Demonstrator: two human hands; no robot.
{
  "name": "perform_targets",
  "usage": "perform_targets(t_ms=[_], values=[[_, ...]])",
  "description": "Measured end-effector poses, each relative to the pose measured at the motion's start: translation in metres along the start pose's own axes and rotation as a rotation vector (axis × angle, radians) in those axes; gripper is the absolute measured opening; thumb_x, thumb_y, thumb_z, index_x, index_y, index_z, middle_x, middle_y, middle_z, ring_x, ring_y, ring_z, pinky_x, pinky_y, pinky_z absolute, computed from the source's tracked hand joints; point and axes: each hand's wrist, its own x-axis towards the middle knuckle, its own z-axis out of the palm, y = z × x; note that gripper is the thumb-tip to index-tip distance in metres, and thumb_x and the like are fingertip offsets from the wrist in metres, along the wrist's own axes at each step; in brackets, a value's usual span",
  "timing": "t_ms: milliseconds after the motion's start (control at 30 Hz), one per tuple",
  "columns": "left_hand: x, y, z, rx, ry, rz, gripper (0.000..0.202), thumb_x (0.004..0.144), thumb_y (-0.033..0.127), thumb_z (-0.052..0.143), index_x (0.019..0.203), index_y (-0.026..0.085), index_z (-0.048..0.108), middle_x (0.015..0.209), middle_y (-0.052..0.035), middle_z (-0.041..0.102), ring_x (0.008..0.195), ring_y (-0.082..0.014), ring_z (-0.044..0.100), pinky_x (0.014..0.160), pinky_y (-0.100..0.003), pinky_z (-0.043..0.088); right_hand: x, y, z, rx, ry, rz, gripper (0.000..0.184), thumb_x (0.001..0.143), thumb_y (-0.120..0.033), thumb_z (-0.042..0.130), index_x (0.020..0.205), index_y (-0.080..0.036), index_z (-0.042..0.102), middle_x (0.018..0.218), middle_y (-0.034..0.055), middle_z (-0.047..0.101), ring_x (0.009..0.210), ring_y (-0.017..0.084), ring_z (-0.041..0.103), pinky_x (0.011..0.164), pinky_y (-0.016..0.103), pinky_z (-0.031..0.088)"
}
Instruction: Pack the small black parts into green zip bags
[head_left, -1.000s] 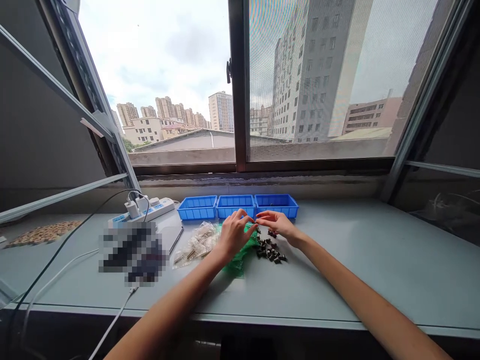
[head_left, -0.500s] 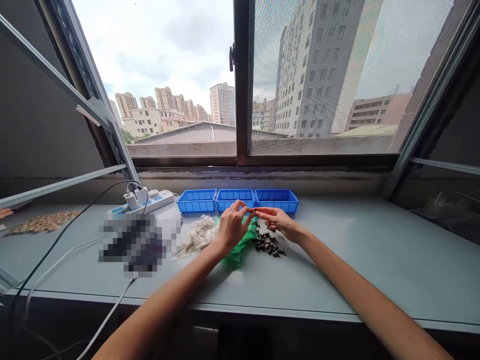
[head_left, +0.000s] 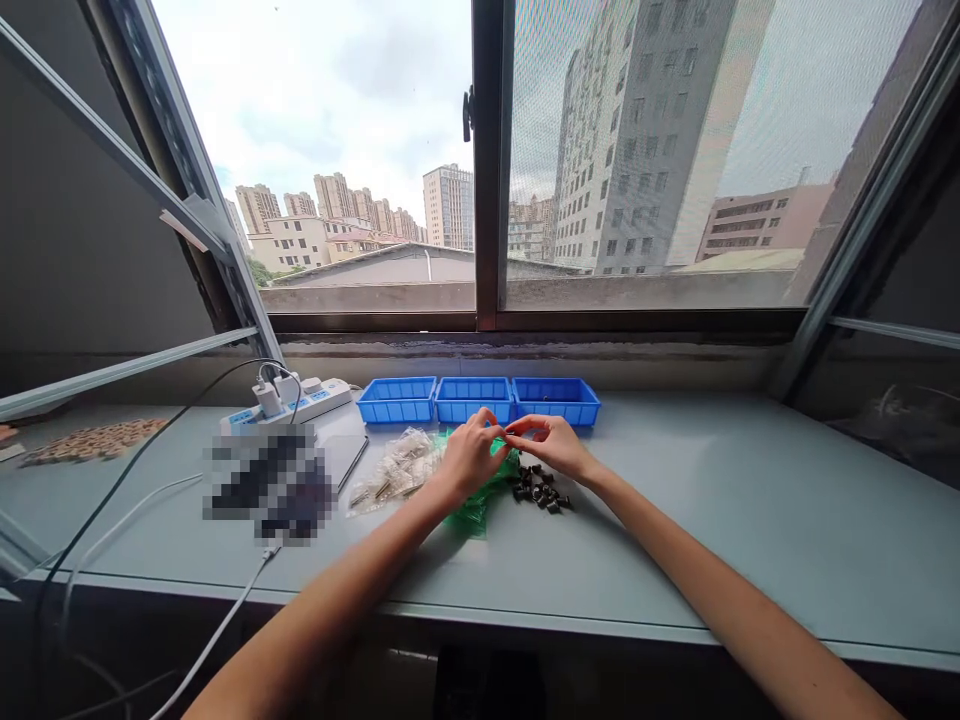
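My left hand (head_left: 471, 455) and my right hand (head_left: 553, 446) meet fingertip to fingertip above the table, just in front of the blue bins. Both are closed in a pinch around something small and dark, mostly hidden by the fingers. Under my left hand lies a crumpled green plastic bag (head_left: 474, 512). Small dark metal-looking parts (head_left: 541, 490) lie in a loose pile below my right hand. Left of the green bag is a heap of clear plastic bags (head_left: 401, 465) with small pieces inside.
Three blue bins, left (head_left: 397, 402), middle (head_left: 474, 400) and right (head_left: 556, 402), line the back of the grey table (head_left: 735, 510). A white power strip (head_left: 326, 398) with chargers and cables stands at the left, near a blurred-out dark item (head_left: 274, 485). Metal frame posts flank the window.
My fingertips have dropped slightly and stay pressed together. My right hand's fingers have bent more. The whole view has shifted a little.
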Motion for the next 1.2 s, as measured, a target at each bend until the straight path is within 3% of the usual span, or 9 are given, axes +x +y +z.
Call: perform_targets(t_ms=[100, 200, 367, 467, 700, 833, 1033, 1200], values=[[0.0, 0.001, 0.0, -0.031, 0.046, -0.023, 0.012, 0.083, 0.029, 0.056, 0.086, 0.022, 0.066, 0.094, -0.0012, 0.056, 0.074, -0.0125, 0.058, 0.063, -0.023, 0.047, 0.0, -0.002, -0.002, 0.095, 0.023, 0.079, 0.036, 0.06, -0.046, 0.07, 0.082, -0.018, 0.07, 0.083, 0.0057, 0.069, 0.056, 0.011, 0.052, 0.049, 0.024, 0.04], [0.0, 0.002, -0.001, -0.035, 0.121, -0.037, 0.014, 0.085, 0.03, 0.053, 0.089, 0.022, 0.064, 0.096, -0.0013, 0.056, 0.074, -0.0119, 0.058, 0.063, -0.023, 0.046, 0.0, -0.004, -0.005, 0.235, -0.005, 0.19, 0.043, 0.058, -0.046, 0.07, 0.091, -0.019, 0.068, 0.085, 0.004, 0.067, 0.044, 0.004, 0.038, 0.041, 0.021, 0.031], [0.001, 0.004, -0.002, -0.019, 0.193, -0.043, 0.017, 0.089, 0.031, 0.048, 0.093, 0.021, 0.061, 0.096, -0.0017, 0.056, 0.071, -0.0112, 0.058, 0.062, -0.023, 0.046, -0.002, -0.01, -0.008, 0.356, -0.082, 0.245, 0.047, 0.057, -0.044, 0.073, 0.096, -0.02, 0.066, 0.08, 0.0009, 0.063, 0.044, 0.002, 0.03, 0.04, 0.02, 0.021], [0.001, 0.003, -0.002, 0.001, 0.195, -0.029, 0.016, 0.088, 0.031, 0.05, 0.093, 0.022, 0.062, 0.097, -0.0014, 0.056, 0.071, -0.0111, 0.058, 0.063, -0.023, 0.046, -0.002, -0.011, -0.006, 0.387, -0.059, 0.28, 0.047, 0.056, -0.044, 0.074, 0.095, -0.019, 0.066, 0.074, -0.0013, 0.06, 0.044, 0.002, 0.027, 0.04, 0.02, 0.018], [0.002, -0.002, -0.002, 0.022, 0.159, 0.0, 0.007, 0.079, 0.026, 0.064, 0.076, 0.022, 0.068, 0.098, -0.0012, 0.056, 0.072, -0.0114, 0.058, 0.066, -0.025, 0.047, 0.003, -0.004, -0.008, 0.406, 0.175, 0.269, 0.048, 0.047, -0.052, 0.074, 0.078, -0.017, 0.065, 0.07, -0.0028, 0.056, 0.044, 0.002, 0.028, 0.04, 0.02, 0.023], [0.002, -0.003, -0.001, 0.016, 0.183, 0.021, 0.006, 0.079, 0.022, 0.064, 0.077, 0.023, 0.069, 0.098, -0.001, 0.057, 0.071, -0.011, 0.058, 0.064, -0.025, 0.047, 0.006, 0.002, -0.012, 0.316, 0.315, 0.219, 0.053, 0.044, -0.058, 0.072, 0.075, -0.016, 0.065, 0.067, -0.0015, 0.058, 0.042, 0.002, 0.031, 0.04, 0.021, 0.026], [0.002, -0.004, -0.003, 0.019, 0.223, 0.054, 0.019, 0.077, 0.035, 0.065, 0.064, 0.02, 0.067, 0.097, -0.0025, 0.057, 0.073, -0.0128, 0.058, 0.063, -0.026, 0.047, 0.011, 0.013, -0.019, 0.211, 0.485, 0.17, 0.05, 0.053, -0.059, 0.065, 0.079, -0.016, 0.065, 0.075, 0.0027, 0.063, 0.042, 0.005, 0.039, 0.045, 0.025, 0.034], [0.002, -0.002, -0.004, 0.008, 0.24, 0.055, 0.027, 0.082, 0.039, 0.058, 0.066, 0.019, 0.066, 0.094, -0.0031, 0.057, 0.068, -0.0116, 0.056, 0.061, -0.026, 0.046, 0.012, 0.018, -0.027, 0.101, 0.587, 0.137, 0.036, 0.062, -0.047, 0.061, 0.081, -0.017, 0.066, 0.077, 0.0034, 0.066, 0.041, 0.008, 0.045, 0.05, 0.028, 0.04]])
